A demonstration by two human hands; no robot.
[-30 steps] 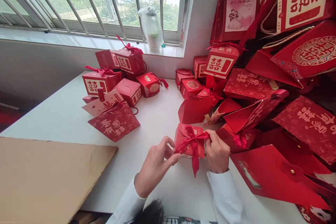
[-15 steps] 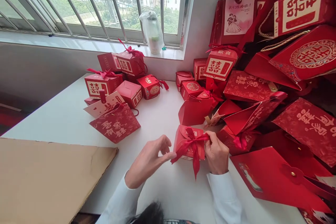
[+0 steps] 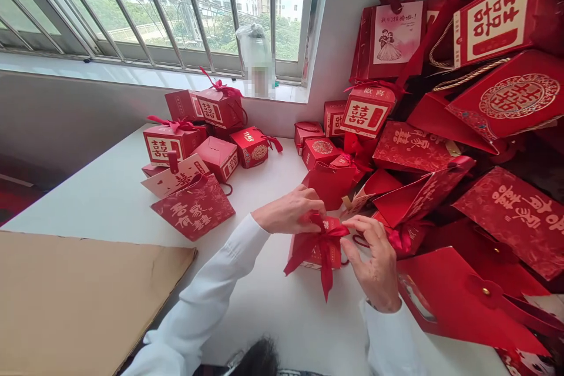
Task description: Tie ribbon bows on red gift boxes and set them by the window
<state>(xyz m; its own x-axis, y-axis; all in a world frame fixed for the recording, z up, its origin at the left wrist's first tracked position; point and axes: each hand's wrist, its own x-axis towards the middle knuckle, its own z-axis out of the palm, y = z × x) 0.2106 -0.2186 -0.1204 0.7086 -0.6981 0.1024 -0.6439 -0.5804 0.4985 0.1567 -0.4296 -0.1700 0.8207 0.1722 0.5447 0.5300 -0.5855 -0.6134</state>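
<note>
A small red gift box (image 3: 314,252) sits on the white table (image 3: 259,305), tied with a wide red satin ribbon in a bow (image 3: 324,241) with a long tail hanging toward me. My left hand (image 3: 288,212) lies over the top of the box, its fingertips pinching the ribbon near the knot. My right hand (image 3: 374,261) is at the box's right side, with the ribbon's end running into its fingertips. Both sleeves are white. The box's underside is hidden.
Several red gift boxes with ribbons (image 3: 189,135) stand at the back left, beneath the window sill (image 3: 132,73). Red paper gift bags (image 3: 458,129) are heaped on the right, close to my right hand. A brown cardboard sheet (image 3: 83,299) lies at the front left.
My left hand has moved from the box's left side up onto its top. My right hand has shifted slightly, and the view has tilted a little.
</note>
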